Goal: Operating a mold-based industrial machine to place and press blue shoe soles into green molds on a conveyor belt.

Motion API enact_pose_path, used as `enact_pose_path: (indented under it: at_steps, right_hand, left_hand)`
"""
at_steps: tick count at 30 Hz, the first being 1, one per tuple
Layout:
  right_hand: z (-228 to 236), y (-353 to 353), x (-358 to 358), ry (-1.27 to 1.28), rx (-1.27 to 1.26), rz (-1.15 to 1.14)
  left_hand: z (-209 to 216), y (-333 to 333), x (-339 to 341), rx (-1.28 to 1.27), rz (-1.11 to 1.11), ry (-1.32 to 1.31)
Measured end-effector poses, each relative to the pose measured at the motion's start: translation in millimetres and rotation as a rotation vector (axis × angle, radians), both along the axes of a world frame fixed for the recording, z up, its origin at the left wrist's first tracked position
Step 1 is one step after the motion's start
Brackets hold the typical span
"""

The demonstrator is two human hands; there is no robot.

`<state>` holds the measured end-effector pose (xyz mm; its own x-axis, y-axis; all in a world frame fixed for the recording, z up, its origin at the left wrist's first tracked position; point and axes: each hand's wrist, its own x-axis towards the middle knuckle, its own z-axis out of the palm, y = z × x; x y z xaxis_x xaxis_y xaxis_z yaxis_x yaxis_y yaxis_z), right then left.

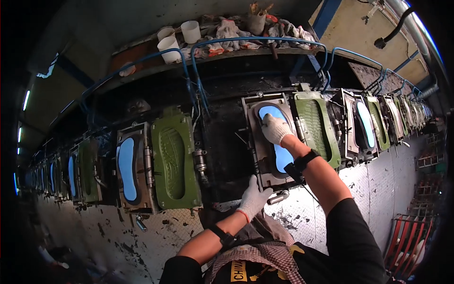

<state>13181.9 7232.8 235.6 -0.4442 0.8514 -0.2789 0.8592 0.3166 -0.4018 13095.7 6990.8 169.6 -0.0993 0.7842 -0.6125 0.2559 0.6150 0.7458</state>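
My right hand (275, 129), in a white knit glove, presses bunched fingers on the upper part of a blue insole (282, 158). The insole lies on a dark sole-shaped piece (261, 124) in an open metal mould (260, 147). Near that mould's front left corner is my left hand (254, 198), also gloved, its thumb and fingers apart. A thin dark rod (256, 163) runs close by it; I cannot tell whether they touch. Right of the mould, its green half (316, 125) lies open, with a sole-shaped hollow.
Similar moulds stretch both ways, including a blue insole (127, 168) and a green mould half (171, 161) to the left. Blue bent pipes (257, 39) rise behind. A back shelf carries white cups (190, 32) and piled gloves (229, 31). A red rack (409, 241) stands lower right.
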Motion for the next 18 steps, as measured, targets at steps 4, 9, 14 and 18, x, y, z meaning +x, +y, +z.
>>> enact_pose_path:
  at_steps: [4, 9, 14, 18]
  right_hand:
    - [45.0, 11.5, 36.1, 0.300, 0.289, 0.000]
    - [-7.3, 2.0, 22.9, 0.101, 0.508, 0.249]
    - [-56.2, 6.1, 52.7, 0.469, 0.242, 0.172]
    - [-31.9, -47.0, 125.8, 0.435, 0.113, 0.356]
  left_hand:
    - [-15.5, 27.7, 28.0, 0.204, 0.168, 0.003]
    - [-11.8, 41.4, 44.5, 0.011, 0.232, 0.231]
    - [-4.9, 55.3, 41.3, 0.907, 0.008, 0.706]
    - [-12.1, 75.2, 31.6, 1.145, -0.308, 0.683]
